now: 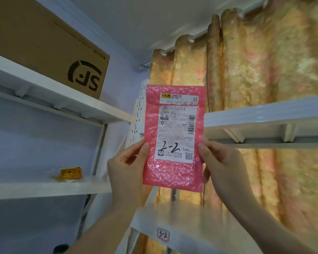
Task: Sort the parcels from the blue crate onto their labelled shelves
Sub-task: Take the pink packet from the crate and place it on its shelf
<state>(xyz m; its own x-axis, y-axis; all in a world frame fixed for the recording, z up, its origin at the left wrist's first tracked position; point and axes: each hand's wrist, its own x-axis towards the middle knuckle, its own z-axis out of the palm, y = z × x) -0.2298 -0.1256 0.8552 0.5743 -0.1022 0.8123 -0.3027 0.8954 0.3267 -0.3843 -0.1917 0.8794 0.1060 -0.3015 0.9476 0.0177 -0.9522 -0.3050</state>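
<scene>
Both hands, left hand (126,163) and right hand (221,162), were pinched on the pink parcel (173,136), held upright for reading. A shelf tag (163,235) at six o'clock read 3-2; matching its scrawled number was likely needed next.

probably a home parcel storeroom: white shelves (66,105) with a tag (163,234), floral curtain (264,70).

Single head view, wide-angle, tilted upward toward white metal shelving (53,99) and floral orange curtain (264,88). Close range: pink bubble-wrap parcel (173,138) fills centre, both forearms entering from bottom edge.
</scene>
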